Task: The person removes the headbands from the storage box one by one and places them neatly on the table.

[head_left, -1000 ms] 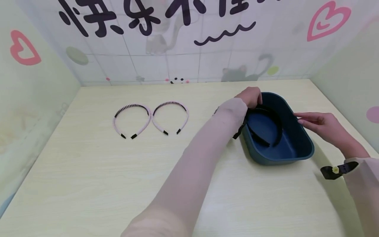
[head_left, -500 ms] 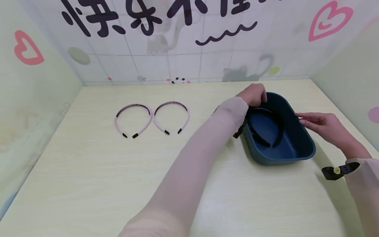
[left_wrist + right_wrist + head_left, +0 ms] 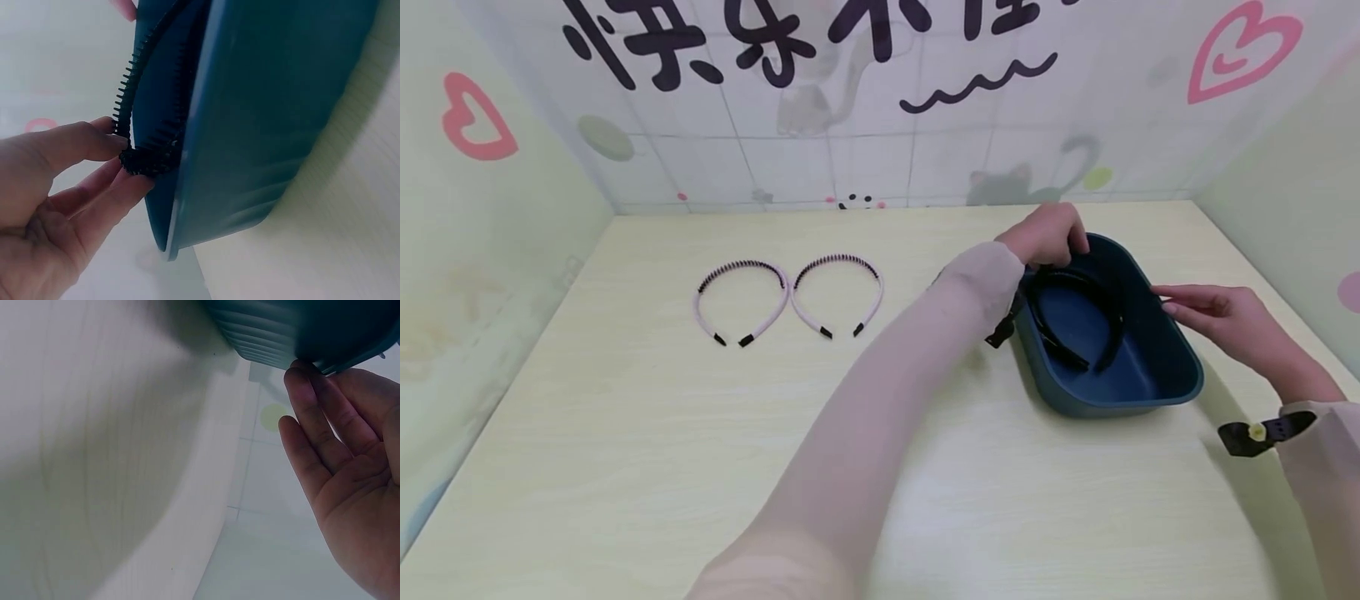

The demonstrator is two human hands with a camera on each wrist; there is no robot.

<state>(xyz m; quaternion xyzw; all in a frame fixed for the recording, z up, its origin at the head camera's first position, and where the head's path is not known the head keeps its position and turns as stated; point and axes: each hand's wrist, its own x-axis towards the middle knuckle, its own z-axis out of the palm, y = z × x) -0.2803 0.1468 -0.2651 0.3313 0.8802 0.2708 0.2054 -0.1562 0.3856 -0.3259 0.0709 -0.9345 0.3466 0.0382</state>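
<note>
My left hand (image 3: 1048,233) is over the back left part of a dark blue box (image 3: 1101,407). In the left wrist view, its thumb and fingertips pinch the curved top of a black toothed headband (image 3: 128,94) right at the box's rim. The headband's ends reach down into the box, where black arcs (image 3: 1108,321) overlap against the blue floor. At the box's right side, my right hand (image 3: 1217,312) pinches the rim between thumb and fingers. From the right wrist, its fingertips (image 3: 300,384) show against the outer wall, with the other fingers nearly straight.
Two pale pink headbands with black teeth and black tips, a left one (image 3: 700,312) and a right one (image 3: 880,292), lie side by side on the light wooden table (image 3: 625,467). A printed wall (image 3: 820,158) closes off the back, with side walls left and right.
My left hand has risen slightly and shifted toward the back right, with the black headband between its fingers. The right hand stays on the box's rim; the view has shifted a little.
</note>
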